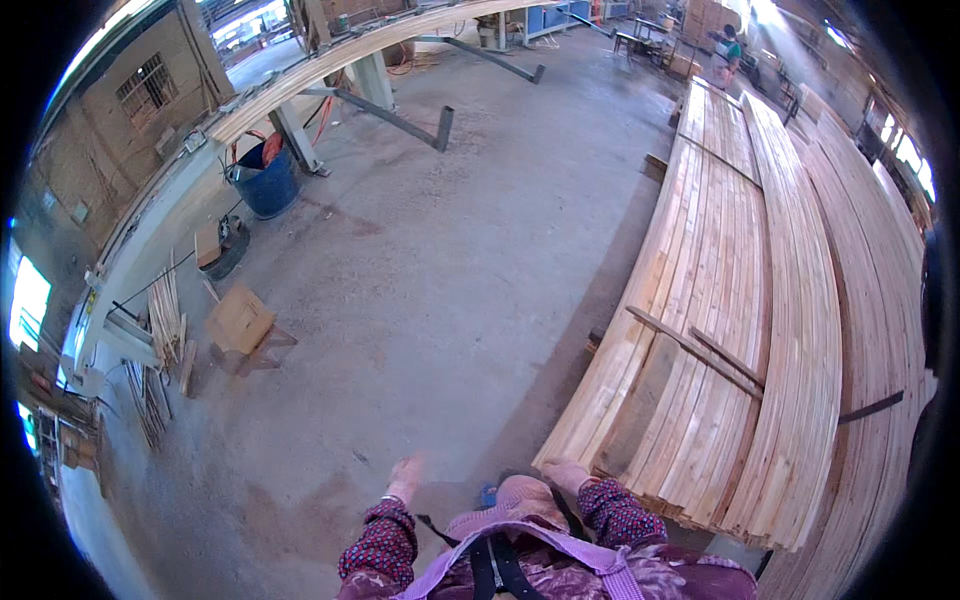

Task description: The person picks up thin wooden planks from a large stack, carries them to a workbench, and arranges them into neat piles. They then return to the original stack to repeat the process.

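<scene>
My right hand (567, 474) is at the near left corner of a stack of long, pale wooden boards (700, 250). Its fingers curl against the end of the outermost wooden board (590, 410). Held out over the concrete floor, my left hand (405, 478) has nothing visible in it; motion smears its fingers. Two thin wooden strips (695, 350) lie crosswise on the stack. Both of my forearms are in patterned purple sleeves.
More long boards (865, 270) are stacked to the right. At the left runs a long workbench (340, 62) with metal arms jutting out. Near it are a blue bucket (265, 188), a wooden stool (240, 322) and scrap sticks (165, 305). A person (727, 55) is far back.
</scene>
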`<action>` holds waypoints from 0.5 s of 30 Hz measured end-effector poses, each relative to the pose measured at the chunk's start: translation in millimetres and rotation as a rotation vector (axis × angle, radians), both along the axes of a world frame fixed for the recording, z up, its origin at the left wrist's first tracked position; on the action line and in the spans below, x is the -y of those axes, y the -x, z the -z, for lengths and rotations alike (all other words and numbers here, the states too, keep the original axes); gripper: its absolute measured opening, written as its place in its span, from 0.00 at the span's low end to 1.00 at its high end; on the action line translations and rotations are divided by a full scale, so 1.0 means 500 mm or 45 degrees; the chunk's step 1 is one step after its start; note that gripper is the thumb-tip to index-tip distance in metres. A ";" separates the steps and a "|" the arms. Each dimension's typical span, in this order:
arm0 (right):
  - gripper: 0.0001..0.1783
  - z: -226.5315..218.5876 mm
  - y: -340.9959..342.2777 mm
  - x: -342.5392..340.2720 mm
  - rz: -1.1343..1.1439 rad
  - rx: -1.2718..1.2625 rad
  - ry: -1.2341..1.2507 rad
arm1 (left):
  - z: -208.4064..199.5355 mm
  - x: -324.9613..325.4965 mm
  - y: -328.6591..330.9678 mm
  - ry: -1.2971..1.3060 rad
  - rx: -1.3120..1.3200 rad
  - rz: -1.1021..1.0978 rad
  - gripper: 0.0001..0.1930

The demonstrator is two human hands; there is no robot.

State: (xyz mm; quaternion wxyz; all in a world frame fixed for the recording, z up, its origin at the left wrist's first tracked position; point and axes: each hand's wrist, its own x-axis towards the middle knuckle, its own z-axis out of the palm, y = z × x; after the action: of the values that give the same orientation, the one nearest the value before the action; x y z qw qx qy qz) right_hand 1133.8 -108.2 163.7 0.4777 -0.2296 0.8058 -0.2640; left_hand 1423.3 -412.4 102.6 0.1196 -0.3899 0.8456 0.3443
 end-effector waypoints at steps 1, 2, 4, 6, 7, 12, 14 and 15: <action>0.19 -0.007 0.002 0.050 -0.172 -0.100 0.013 | 0.005 0.019 -0.040 -0.285 -0.207 -0.536 0.14; 0.20 0.009 0.013 0.093 -0.172 0.047 -0.038 | 0.020 0.038 -0.084 -0.570 -0.417 -1.050 0.14; 0.22 0.032 0.039 0.155 -0.789 -0.382 0.134 | 0.005 0.071 -0.142 -0.165 -0.129 -0.565 0.20; 0.15 0.104 0.071 0.181 -0.968 -0.606 0.291 | -0.031 0.085 -0.183 0.034 0.043 -0.338 0.26; 0.15 0.104 0.075 0.222 -0.821 -0.436 0.082 | -0.076 0.107 -0.153 -0.357 0.313 -0.989 0.27; 0.16 0.263 0.197 0.328 -0.820 -0.382 -0.264 | -0.025 0.219 -0.020 -0.629 -0.034 -1.102 0.25; 0.14 0.128 0.186 0.506 -1.257 -0.484 -0.035 | -0.038 0.314 -0.046 -0.535 -0.033 -1.165 0.24; 0.14 0.118 0.200 0.558 -1.145 -0.488 -0.088 | -0.042 0.349 -0.018 -0.558 -0.041 -1.133 0.24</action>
State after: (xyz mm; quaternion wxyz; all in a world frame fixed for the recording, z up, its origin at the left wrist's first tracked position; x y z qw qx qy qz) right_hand 1033.6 -387.2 104.5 0.3948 -0.5834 0.7085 0.0426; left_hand 1432.5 -587.1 123.4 0.0271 -0.6733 0.5067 0.5377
